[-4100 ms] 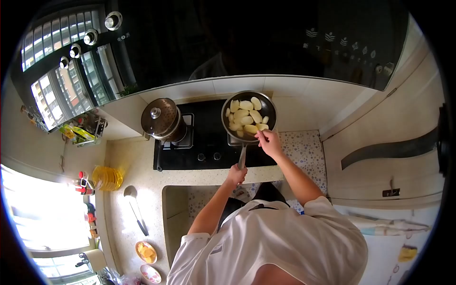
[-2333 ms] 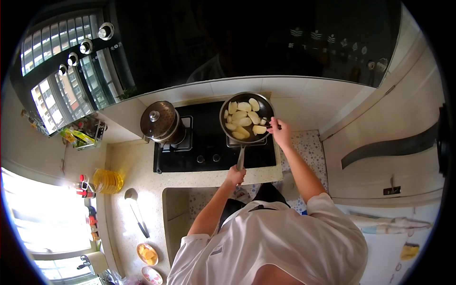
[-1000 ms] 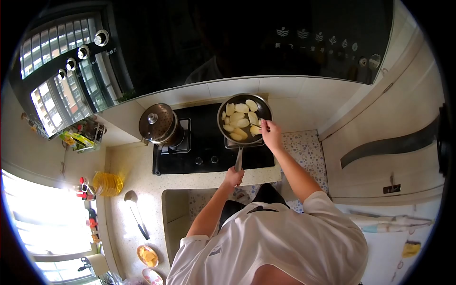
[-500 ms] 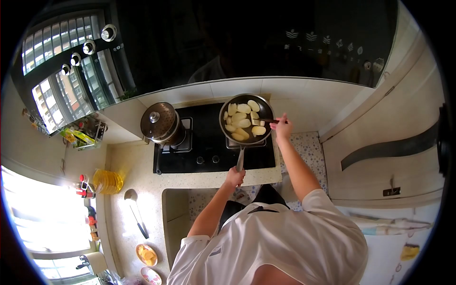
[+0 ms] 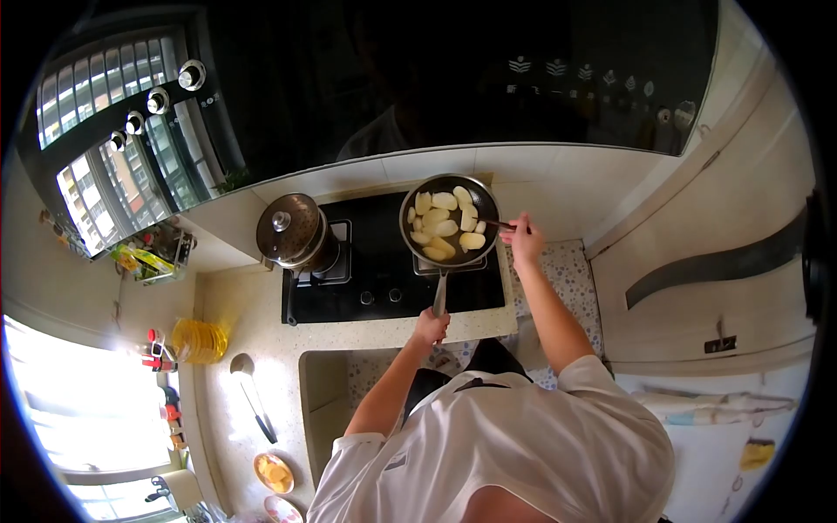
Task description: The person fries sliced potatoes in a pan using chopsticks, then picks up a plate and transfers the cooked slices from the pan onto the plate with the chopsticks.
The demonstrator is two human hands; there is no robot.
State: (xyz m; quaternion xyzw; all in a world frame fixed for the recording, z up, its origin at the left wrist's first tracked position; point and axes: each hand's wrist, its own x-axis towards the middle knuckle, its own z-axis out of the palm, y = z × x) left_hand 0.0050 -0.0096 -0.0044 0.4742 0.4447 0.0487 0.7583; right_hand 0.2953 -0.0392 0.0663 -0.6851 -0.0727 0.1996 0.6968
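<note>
A frying pan (image 5: 450,256) with several pale slices (image 5: 443,201) in it sits on the right burner of the black stove (image 5: 375,261). My left hand (image 5: 432,327) is wrapped round the pan handle (image 5: 440,292), which points toward me. To the right of the pan, my right hand (image 5: 523,240) grips thin dark chopsticks (image 5: 499,224), whose tips reach over the right side of the pan. The tips are too small to make out clearly.
A lidded pot (image 5: 292,231) stands on the left burner. On the counter at left are an oil jug (image 5: 199,341), a ladle (image 5: 253,397) and a plate of yellow pieces (image 5: 274,472). A dark range hood (image 5: 436,78) hangs beyond the stove.
My right hand has moved slightly right and down, drawing the chopsticks back toward the pan's right edge. My left hand keeps its hold on the handle.
</note>
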